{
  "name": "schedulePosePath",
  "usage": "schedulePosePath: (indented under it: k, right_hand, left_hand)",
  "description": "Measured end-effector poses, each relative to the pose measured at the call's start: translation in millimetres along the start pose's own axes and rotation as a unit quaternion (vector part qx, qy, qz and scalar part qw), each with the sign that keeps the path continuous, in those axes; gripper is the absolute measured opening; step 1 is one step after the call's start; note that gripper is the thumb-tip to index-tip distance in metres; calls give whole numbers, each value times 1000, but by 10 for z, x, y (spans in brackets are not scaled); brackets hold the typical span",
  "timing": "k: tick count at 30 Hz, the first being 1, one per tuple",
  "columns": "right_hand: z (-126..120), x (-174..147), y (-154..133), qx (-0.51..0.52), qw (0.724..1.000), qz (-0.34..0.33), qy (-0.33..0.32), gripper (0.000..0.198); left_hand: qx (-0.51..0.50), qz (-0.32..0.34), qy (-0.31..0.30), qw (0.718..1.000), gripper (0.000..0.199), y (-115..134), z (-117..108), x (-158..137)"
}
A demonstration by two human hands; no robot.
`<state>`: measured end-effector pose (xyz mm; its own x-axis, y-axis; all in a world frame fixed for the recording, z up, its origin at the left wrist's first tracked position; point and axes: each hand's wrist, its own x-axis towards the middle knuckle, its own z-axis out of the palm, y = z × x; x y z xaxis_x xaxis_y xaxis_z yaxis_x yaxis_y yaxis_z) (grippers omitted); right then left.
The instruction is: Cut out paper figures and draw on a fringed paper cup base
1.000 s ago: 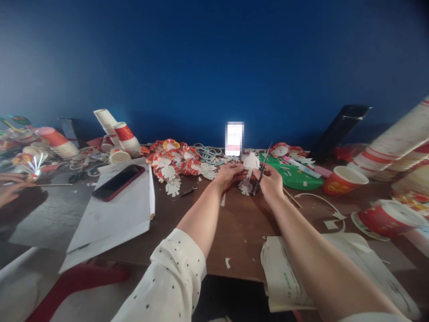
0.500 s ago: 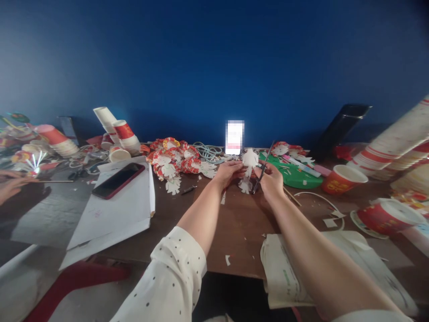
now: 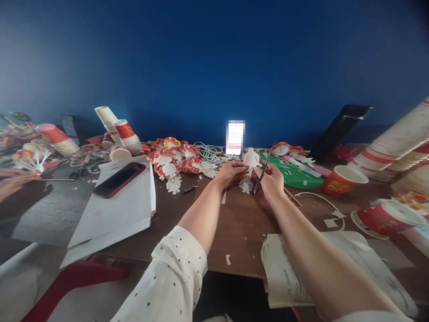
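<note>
Pinched in the fingers of my left hand (image 3: pixel 233 173) is a white paper cutout (image 3: pixel 250 160) with notched petal-like edges. My right hand (image 3: pixel 272 179) is closed around dark, slim scissors (image 3: pixel 262 172), held slantwise close to the cutout's right side; part of them is hidden by the fingers. Just below the hands, another white petal-edged piece (image 3: pixel 246 186) shows near the tabletop. A heap of red-and-white cut paper-cup flowers (image 3: pixel 174 158) lies left of my hands. To their right is a green round surface (image 3: pixel 303 179) with pens and paper scraps on it.
A lit phone (image 3: pixel 234 138) stands against the blue wall. Another phone (image 3: pixel 119 180) rests on white sheets (image 3: pixel 110 214) at left. Red paper cups (image 3: pixel 345 180) and stacked cups (image 3: pixel 390 143) stand at right. A folded cloth bag (image 3: pixel 284 273) lies near the front edge. Another person's hand (image 3: pixel 13 181) holds a stick at far left.
The white cutout has turned slightly, and my left fingers have shifted a little to the right along it. My right hand with the scissors has hardly moved.
</note>
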<state>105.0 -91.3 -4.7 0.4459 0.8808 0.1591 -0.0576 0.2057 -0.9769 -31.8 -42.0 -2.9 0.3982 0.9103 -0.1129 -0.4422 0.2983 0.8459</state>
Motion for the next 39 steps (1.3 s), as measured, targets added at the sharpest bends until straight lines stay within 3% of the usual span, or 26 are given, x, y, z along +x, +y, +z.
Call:
schedulePosePath:
  k: [18,32,39]
  right_hand:
    - [14,-15,21,-41,999,-29,-16,51]
    - [23,-52,4,-54,998,-26,-26,55]
    - [36,-39,-1,-51,998,-22,-11,48]
  left_hand:
    - [34,9,-30,999,30,13,21,-33]
    - [47,28,11,998,34,-3,-18,4]
    - [17,20,17,1000,29,14,3,-10]
